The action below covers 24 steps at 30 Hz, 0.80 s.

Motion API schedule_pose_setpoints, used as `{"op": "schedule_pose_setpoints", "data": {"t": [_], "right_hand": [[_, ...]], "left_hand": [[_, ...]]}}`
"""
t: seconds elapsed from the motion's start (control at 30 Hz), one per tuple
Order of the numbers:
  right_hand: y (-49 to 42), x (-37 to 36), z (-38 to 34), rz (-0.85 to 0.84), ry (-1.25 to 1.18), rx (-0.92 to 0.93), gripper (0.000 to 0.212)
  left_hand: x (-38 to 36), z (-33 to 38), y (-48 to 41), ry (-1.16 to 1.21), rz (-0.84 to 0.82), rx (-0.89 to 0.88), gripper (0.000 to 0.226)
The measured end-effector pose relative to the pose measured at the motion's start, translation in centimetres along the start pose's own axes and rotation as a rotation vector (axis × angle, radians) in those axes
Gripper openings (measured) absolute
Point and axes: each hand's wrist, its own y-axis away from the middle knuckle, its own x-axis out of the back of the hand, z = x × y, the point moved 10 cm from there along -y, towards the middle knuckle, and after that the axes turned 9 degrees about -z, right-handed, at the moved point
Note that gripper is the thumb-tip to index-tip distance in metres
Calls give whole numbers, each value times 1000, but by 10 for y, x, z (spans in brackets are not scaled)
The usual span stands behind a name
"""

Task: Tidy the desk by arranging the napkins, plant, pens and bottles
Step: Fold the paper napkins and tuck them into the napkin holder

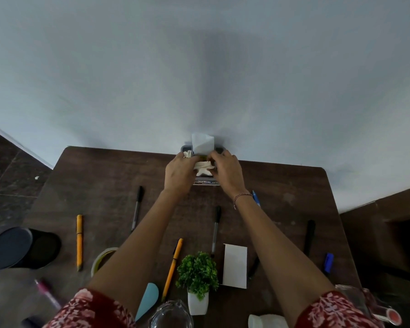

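Both your left hand (179, 171) and your right hand (226, 170) reach to the far edge of the dark brown wooden desk (104, 181), fingers curled in and pinching a crumpled white paper napkin (204, 168) between them. You hold it right over the grey plastic holder (184, 148) by the wall, where a smooth white napkin sheet (202, 144) stands upright. Near you, the small green plant in a white pot (197, 273) stands just beside a flat folded white napkin (235, 266), with a yellow pen (79, 242) and a black-capped pen (137, 207) lying apart on the left.
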Motion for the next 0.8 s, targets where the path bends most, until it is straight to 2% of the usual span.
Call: {"op": "schedule_pose_setpoints", "data": {"t": [0.3,0.57,0.7,0.8], "right_hand": [[1,-17,-9,-162,178,81,37],[-7,-32,-5,-288,287,91,47],[-16,-30,1,-298,325,66,33],[-20,-34,2,-346,318,74,33]], "left_hand": [[-15,7,-7,-125,-70,-44,31],[-14,9,-5,-99,-47,-45,25],[-8,9,-6,-69,-30,-41,27],[-8,5,-6,-44,-38,-28,27]]}}
